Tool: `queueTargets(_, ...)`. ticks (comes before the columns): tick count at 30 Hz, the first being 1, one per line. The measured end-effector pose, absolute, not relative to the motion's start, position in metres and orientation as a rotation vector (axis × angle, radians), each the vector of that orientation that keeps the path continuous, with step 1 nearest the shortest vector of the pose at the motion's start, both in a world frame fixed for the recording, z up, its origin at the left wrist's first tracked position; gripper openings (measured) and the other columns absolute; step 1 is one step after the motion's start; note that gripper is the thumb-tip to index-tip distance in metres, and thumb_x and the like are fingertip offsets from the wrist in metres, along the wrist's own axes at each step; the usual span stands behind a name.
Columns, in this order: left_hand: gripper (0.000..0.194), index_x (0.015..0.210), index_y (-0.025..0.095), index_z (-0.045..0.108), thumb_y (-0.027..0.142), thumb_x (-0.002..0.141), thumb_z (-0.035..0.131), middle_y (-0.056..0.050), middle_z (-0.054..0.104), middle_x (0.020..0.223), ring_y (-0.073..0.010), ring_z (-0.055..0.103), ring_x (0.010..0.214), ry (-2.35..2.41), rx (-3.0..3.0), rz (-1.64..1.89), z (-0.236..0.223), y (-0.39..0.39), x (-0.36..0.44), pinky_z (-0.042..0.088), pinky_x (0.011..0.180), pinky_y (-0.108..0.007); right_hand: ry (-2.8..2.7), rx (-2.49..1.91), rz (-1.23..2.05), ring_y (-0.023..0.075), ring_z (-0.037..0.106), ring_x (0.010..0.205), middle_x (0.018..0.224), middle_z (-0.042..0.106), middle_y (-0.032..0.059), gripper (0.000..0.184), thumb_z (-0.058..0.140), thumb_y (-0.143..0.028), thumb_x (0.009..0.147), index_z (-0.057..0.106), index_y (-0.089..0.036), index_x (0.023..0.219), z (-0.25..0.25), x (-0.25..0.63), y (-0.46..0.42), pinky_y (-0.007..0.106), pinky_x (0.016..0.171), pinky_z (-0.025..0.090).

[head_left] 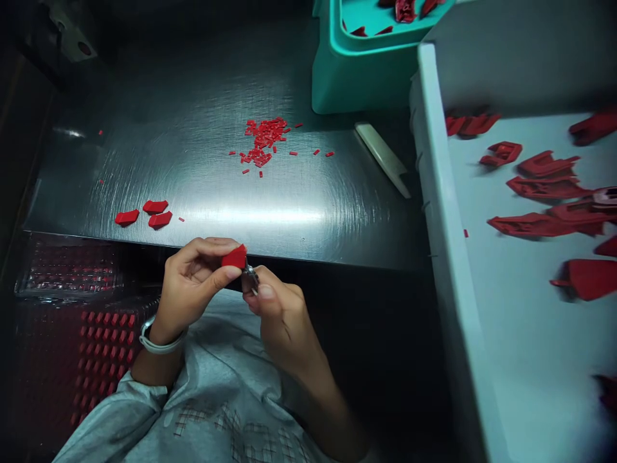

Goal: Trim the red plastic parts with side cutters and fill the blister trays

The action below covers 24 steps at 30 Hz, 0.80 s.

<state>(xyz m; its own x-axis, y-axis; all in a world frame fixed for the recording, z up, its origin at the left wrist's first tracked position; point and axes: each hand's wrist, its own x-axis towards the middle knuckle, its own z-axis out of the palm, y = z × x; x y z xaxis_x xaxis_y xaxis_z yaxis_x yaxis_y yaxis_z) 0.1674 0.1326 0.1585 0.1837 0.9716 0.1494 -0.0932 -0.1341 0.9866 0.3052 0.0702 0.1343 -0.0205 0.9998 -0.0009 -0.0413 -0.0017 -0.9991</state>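
Observation:
Between the thumb and fingers of my left hand (195, 276) is a red plastic part (234, 257), held just off the table's front edge. My right hand (282, 308) is closed around small metal cutting pliers (250, 278), whose tip meets the right end of the red part. The plier handles are mostly hidden in the palm. On the metal table to the left lie a few similar red parts (126, 218). Farther back is a loose heap of tiny red offcuts (267, 133), with some scattered around it.
A teal bin (366, 80) with red pieces stands at the back. On the right, a white tray (511, 360) holds larger red parts. A pale flat strip (382, 157) lies on the metal table (193, 128). At lower left are clear trays (67, 267) and rows of red parts (107, 347).

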Motion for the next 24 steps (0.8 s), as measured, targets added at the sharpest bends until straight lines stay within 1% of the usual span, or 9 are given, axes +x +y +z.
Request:
queueTargets(4, 0.02, 0.096, 0.019, 0.077, 0.032, 0.084, 0.086, -0.005, 0.081, 0.09, -0.0139, 0.077, 0.075, 1.05, 1.425, 1.15, 0.159, 0.136, 0.162, 0.063, 0.071, -0.021, -0.926, -1.027, 1.506, 0.0141, 0.038, 0.055, 0.066, 0.042, -0.0032, 0.052, 0.036, -0.067, 0.107, 0.052, -0.023, 0.084, 0.13, 0.302, 0.074, 0.029, 0.051, 0.031)
queueTargets(5, 0.023, 0.099, 0.019, 0.076, 0.033, 0.084, 0.086, -0.005, 0.081, 0.092, -0.0148, 0.078, 0.077, 1.092, 1.46, 1.163, 0.159, 0.137, 0.159, 0.063, 0.074, -0.023, -0.854, -1.0, 1.538, 0.0136, 0.037, 0.054, 0.066, 0.042, -0.0036, 0.052, 0.038, -0.068, 0.105, 0.054, -0.023, 0.086, 0.129, 0.303, 0.075, 0.028, 0.05, 0.031)
queueTargets(7, 0.027, 0.104, 0.019, 0.075, 0.033, 0.083, 0.086, -0.005, 0.08, 0.098, -0.0177, 0.078, 0.088, 1.222, 1.569, 1.24, 0.159, 0.14, 0.145, 0.064, 0.083, -0.027, -0.768, -1.005, 1.546, 0.0127, 0.036, 0.053, 0.065, 0.043, -0.004, 0.054, 0.042, -0.071, 0.103, 0.055, -0.022, 0.086, 0.127, 0.306, 0.076, 0.027, 0.05, 0.031)
queueTargets(9, 0.027, 0.107, 0.02, 0.076, 0.03, 0.084, 0.085, -0.005, 0.079, 0.104, -0.0205, 0.078, 0.098, 1.418, 1.736, 1.295, 0.16, 0.144, 0.122, 0.061, 0.093, -0.031, -0.747, -1.052, 1.524, 0.0122, 0.036, 0.053, 0.064, 0.044, -0.0039, 0.055, 0.046, -0.073, 0.1, 0.056, -0.021, 0.083, 0.125, 0.31, 0.077, 0.027, 0.05, 0.031)
queueTargets(11, 0.023, 0.109, 0.022, 0.077, 0.028, 0.087, 0.081, -0.006, 0.079, 0.108, -0.0226, 0.076, 0.103, 1.625, 1.927, 1.221, 0.164, 0.151, 0.092, 0.058, 0.098, -0.035, -0.731, -1.083, 1.506, 0.0117, 0.037, 0.052, 0.063, 0.045, -0.0038, 0.057, 0.049, -0.075, 0.098, 0.056, -0.021, 0.081, 0.122, 0.314, 0.077, 0.026, 0.049, 0.031)
queueTargets(13, 0.02, 0.109, 0.024, 0.078, 0.028, 0.09, 0.078, -0.006, 0.08, 0.109, -0.0242, 0.075, 0.103, 1.755, 2.113, 1.049, 0.169, 0.159, 0.062, 0.057, 0.098, -0.038, -0.712, -1.095, 1.508, 0.0111, 0.037, 0.051, 0.062, 0.045, -0.0039, 0.058, 0.052, -0.076, 0.096, 0.057, -0.02, 0.082, 0.118, 0.316, 0.078, 0.025, 0.048, 0.031)
queueTargets(17, 0.014, 0.105, 0.023, 0.08, 0.026, 0.093, 0.072, -0.007, 0.079, 0.112, -0.026, 0.074, 0.103, 1.729, 2.368, 0.763, 0.176, 0.175, 0.029, 0.057, 0.095, -0.039, -0.715, -1.102, 1.532, 0.0106, 0.039, 0.051, 0.063, 0.046, -0.0038, 0.058, 0.054, -0.076, 0.096, 0.058, -0.019, 0.083, 0.112, 0.316, 0.078, 0.024, 0.047, 0.03)
queueTargets(21, 0.016, 0.106, 0.023, 0.08, 0.025, 0.093, 0.071, -0.007, 0.077, 0.11, -0.0249, 0.073, 0.099, 1.686, 2.42, 0.722, 0.176, 0.187, 0.029, 0.058, 0.092, -0.038, -0.735, -1.104, 1.534, 0.0103, 0.039, 0.051, 0.063, 0.047, -0.0037, 0.057, 0.052, -0.074, 0.098, 0.059, -0.019, 0.085, 0.11, 0.315, 0.078, 0.024, 0.048, 0.031)
queueTargets(24, 0.019, 0.11, 0.025, 0.079, 0.026, 0.092, 0.073, -0.005, 0.078, 0.111, -0.0263, 0.073, 0.1, 1.671, 2.41, 0.742, 0.178, 0.19, 0.033, 0.057, 0.095, -0.041, -0.73, -1.125, 1.526, 0.01, 0.038, 0.051, 0.063, 0.046, -0.0041, 0.057, 0.052, -0.075, 0.097, 0.059, -0.019, 0.085, 0.111, 0.315, 0.078, 0.023, 0.048, 0.031)
